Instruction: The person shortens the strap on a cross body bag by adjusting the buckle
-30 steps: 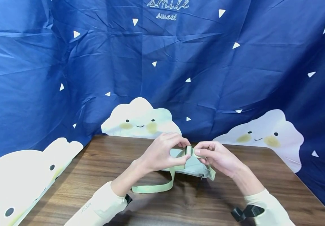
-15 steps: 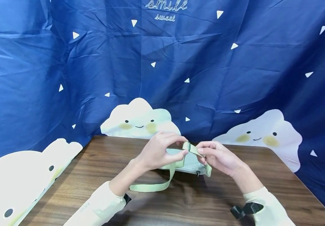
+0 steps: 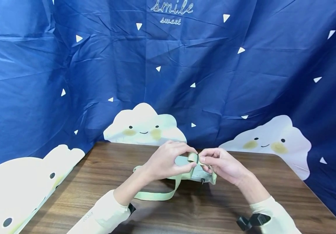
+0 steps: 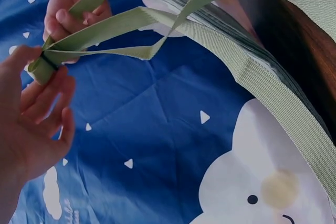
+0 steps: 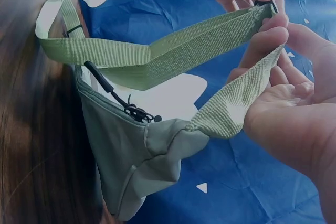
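Observation:
A grey-green zippered pouch bag (image 5: 118,140) lies beyond my hands on the table, with a pale green webbing strap (image 5: 205,48) attached. My left hand (image 3: 168,162) pinches a small strap loop at its black slider buckle (image 3: 197,158), thumb below and index finger above. Just to the right, my right hand (image 3: 225,165) pinches the strap between thumb and index finger, close against the buckle. From those fingers the webbing (image 5: 236,95) runs twisted down to the bag's corner. In the head view the hands hide part of the bag.
The brown wooden table (image 3: 214,208) extends around the bag. A slack strap loop (image 3: 156,196) lies under my left forearm. A black zipper pull (image 5: 100,77) sticks up from the bag. Behind the table hangs a blue curtain (image 3: 121,65) with cloud prints.
Half a second ago a longer stretch of strap showed between the hands. My right hand is now back against the buckle, and the loop at my left fingers bulges more.

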Tool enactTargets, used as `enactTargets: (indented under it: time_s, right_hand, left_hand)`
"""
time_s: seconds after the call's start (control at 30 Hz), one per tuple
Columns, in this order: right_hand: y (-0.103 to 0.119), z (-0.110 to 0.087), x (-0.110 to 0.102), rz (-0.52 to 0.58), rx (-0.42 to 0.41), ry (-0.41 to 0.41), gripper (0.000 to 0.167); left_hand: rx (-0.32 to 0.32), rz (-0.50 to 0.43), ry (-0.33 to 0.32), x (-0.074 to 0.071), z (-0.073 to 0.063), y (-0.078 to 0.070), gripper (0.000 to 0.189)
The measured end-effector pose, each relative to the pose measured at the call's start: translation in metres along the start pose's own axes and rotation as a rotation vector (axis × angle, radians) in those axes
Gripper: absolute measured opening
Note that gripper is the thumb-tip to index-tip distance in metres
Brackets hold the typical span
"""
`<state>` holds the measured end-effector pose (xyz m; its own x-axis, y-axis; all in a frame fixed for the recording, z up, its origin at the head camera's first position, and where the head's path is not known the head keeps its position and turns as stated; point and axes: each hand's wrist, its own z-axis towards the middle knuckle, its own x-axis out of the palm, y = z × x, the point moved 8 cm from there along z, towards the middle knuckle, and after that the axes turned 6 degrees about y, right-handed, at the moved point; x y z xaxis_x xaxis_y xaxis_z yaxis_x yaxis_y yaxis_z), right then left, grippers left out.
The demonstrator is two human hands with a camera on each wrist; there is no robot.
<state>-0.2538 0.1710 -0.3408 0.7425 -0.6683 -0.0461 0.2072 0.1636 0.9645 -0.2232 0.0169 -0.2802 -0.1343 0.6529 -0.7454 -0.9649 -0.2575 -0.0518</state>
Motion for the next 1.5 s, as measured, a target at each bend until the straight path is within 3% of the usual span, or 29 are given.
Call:
enactTargets:
  time_s: [0.27,0.47,0.67,1.0,1.5]
  right_hand:
    - [-0.002,-0.006,-0.01,0.042,0.037,-0.014,0.02]
    - [0.0,-0.004,-0.006,-0.006,0.019,-0.028,0.016]
    - [0.001,-0.002,-0.001,-0.006,0.018,-0.011,0.016]
    - [0.002,-0.005,-0.008,-0.032,0.002,-0.003,0.015]
    - [0.005,0.0,0.003,-0.047,-0.007,0.001,0.014]
  left_hand:
    - [0.019,-0.018,-0.064,-0.012,0.001,0.001,0.026]
    - [0.031,-0.023,-0.052,-0.008,0.0,0.001,0.026]
    - [-0.009,0.012,-0.007,-0.003,-0.001,0.0,0.026]
    - [-0.009,0.006,-0.056,-0.015,0.0,0.003,0.026]
    - [-0.017,0.0,-0.025,-0.001,0.0,0.002,0.027]
